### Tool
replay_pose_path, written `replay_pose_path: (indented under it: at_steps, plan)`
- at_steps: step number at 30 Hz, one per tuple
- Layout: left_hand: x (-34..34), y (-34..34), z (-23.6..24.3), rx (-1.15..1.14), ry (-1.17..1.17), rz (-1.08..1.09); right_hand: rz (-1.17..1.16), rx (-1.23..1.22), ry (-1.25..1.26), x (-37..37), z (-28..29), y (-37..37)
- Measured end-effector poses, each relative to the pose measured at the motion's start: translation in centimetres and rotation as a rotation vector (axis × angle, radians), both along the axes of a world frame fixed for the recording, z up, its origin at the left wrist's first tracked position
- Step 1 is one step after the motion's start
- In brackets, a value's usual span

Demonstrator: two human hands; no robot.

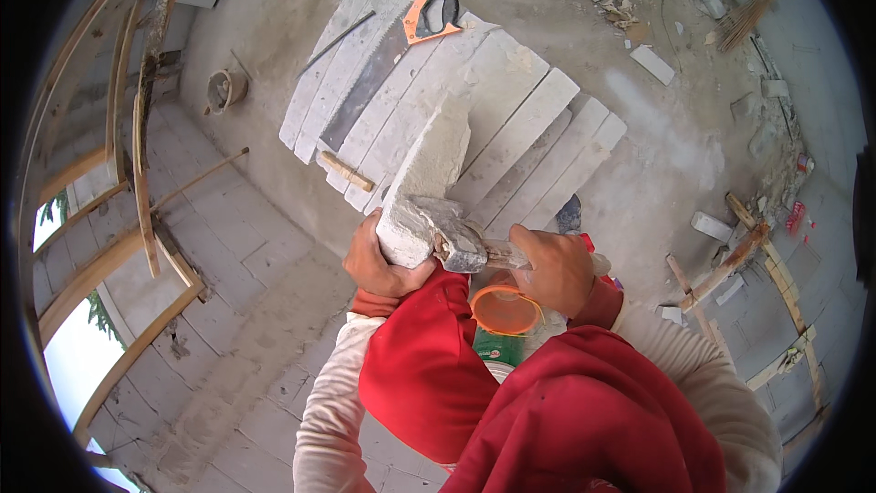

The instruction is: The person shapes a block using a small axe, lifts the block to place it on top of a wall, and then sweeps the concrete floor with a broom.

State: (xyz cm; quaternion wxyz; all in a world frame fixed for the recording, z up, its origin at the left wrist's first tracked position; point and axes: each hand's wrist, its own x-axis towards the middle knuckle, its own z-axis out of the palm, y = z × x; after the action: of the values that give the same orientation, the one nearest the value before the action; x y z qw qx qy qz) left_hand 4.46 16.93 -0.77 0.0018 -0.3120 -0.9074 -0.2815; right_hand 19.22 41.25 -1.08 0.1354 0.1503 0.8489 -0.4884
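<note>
My left hand (379,265) grips the near end of a pale wall block (438,151), which is tilted and rests close to my red-clothed leg. Wet grey mortar coats part of the block's near end. In my right hand (555,269) is the handle of a mortar-caked hand tool (465,251); the caking hides its exact kind. The tool's head touches or nearly touches the mortared end of the block. Below my right hand sits an orange round-rimmed piece (505,310) above a green bucket (497,345), partly covered by my clothing.
Beyond my hands, several pale blocks (538,119) lie side by side. On them rest a handsaw (433,15) with an orange and black handle, a dark rod (336,43) and a wooden stick (347,171). A small bucket (226,89) stands far left; a straw broom (753,14) leans far right.
</note>
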Motion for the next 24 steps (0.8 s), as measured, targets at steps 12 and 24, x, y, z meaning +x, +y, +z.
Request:
replay_pose_path:
  at_steps: [12,24]
  plan:
    - [-1.7,-0.3,0.2,0.065,-0.006,0.019,-0.012,0.013,0.002,-2.2,-1.6,0.2]
    - [-3.5,1.0,1.2,0.013,-0.052,-0.035,-0.094,-0.002,-0.018,-4.0,-3.4,0.4]
